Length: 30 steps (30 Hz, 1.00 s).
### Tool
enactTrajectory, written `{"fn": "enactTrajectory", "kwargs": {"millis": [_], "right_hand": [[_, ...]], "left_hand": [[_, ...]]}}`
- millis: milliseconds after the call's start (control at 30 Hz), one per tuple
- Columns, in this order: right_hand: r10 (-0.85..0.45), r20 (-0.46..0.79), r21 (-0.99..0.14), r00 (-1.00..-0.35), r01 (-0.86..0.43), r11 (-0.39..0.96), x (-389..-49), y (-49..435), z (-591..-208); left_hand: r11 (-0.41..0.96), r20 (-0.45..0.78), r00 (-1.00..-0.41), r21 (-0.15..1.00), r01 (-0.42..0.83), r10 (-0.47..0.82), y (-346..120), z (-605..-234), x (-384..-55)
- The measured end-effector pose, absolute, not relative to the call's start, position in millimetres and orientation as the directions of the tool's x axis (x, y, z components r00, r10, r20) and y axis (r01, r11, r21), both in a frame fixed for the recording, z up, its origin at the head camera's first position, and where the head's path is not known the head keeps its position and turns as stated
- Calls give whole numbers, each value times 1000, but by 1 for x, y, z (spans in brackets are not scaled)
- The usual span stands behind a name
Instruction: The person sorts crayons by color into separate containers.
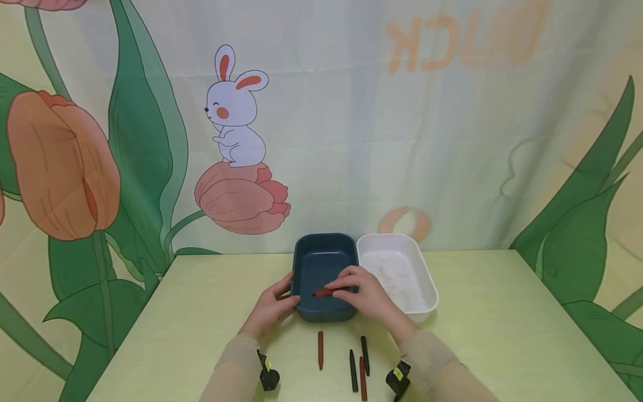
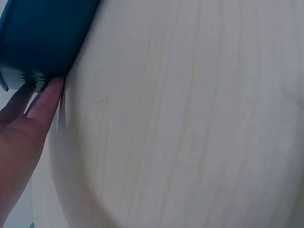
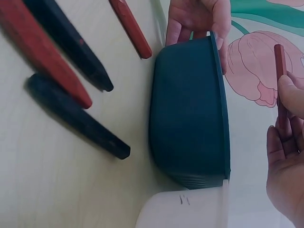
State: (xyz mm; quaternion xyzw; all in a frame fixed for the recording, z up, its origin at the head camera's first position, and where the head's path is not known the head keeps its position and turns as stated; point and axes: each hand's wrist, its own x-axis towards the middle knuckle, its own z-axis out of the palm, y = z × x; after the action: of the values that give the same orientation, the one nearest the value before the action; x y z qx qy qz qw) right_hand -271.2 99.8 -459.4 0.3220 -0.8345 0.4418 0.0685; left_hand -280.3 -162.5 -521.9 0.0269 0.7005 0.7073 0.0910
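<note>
At the left, the person's left hand (image 1: 271, 307) lies against the left side of a dark teal, rounded rectangular plastic bin (image 1: 326, 314), its fingers apart and its thumb at the rim near the near left corner. A loose reddish-brown faceted stick (image 1: 320, 350), shaped like a crayon, lies on the pale yellow-green tabletop (image 1: 201, 335) just on the near side of that bin. Over the bin's inside, a second reddish-brown faceted stick (image 1: 323, 292) is pinched between the thumb and fingers of the right hand (image 1: 369, 293), slanting slightly and pointing left.

Near and further right, a black faceted stick (image 1: 354, 371) lies apart from another black faceted stick (image 1: 365, 355), with a third reddish-brown stick (image 1: 363, 382) between them, reaching nearest of all; I can't tell whether that one touches its right-hand neighbour. Far right of these, a white rounded rectangular plastic bin (image 1: 402, 279) sits right beside the teal one, its floor marked with faint brownish smudges.
</note>
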Motion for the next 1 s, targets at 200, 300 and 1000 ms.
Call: {"fn": "enactTrajectory", "kwargs": {"millis": [200, 300, 1000], "right_hand": [[-440, 387, -699, -810, -569, 433, -278, 95, -459], [-428, 385, -702, -817, -561, 439, -284, 93, -461], [-302, 329, -704, -895, -446, 553, -313, 82, -477]], "left_hand": [[-14, -86, -981, 996, -89, 175, -162, -522, -280], [-19, -84, -981, 996, -88, 177, -163, -523, -280], [-31, -68, -982, 997, -75, 174, -161, -523, -278]]}}
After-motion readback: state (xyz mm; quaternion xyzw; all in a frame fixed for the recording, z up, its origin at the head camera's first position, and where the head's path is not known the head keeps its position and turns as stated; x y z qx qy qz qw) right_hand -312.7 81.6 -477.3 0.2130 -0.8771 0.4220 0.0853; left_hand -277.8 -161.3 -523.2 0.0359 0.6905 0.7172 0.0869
